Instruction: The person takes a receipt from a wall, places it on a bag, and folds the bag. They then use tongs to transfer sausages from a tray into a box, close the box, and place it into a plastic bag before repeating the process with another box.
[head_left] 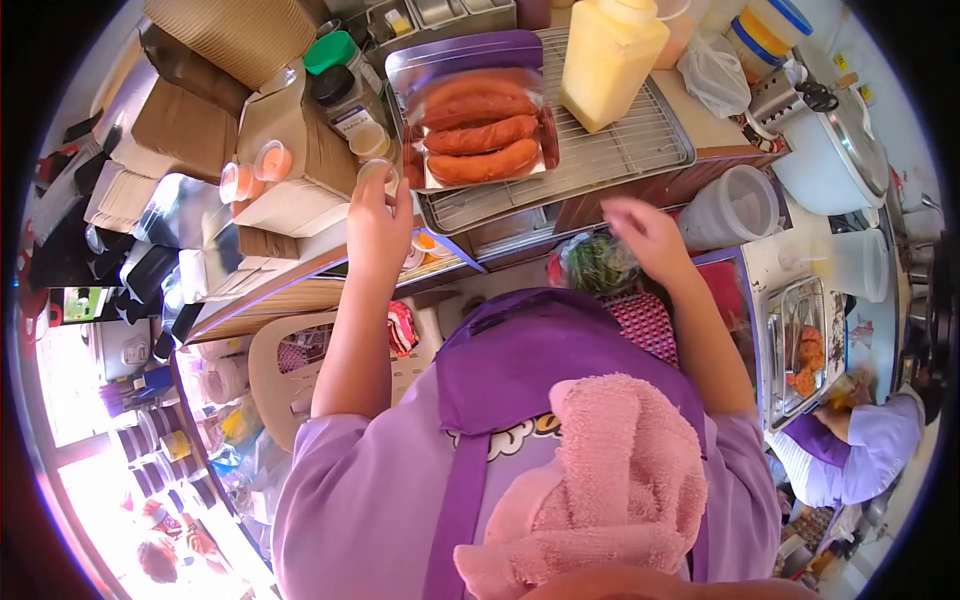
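My left hand has its thumb and fingers closed around a small clear sauce cup at the counter's front edge. Just right of it lies a purple-lidded tray with several reddish-brown sausages inside. My right hand is in the air in front of the wire rack, holding nothing; its fingers are loosely stretched and slightly blurred. Behind that hand stands a squeeze bottle of pale yellow sauce. A second small cup sits beyond my left fingertips.
Cardboard boxes and lidded cups of orange sauce stand at left. A green-capped jar is behind them. On the right are a clear tub, a large white pot and a metal tray of fried food. A co-worker works there.
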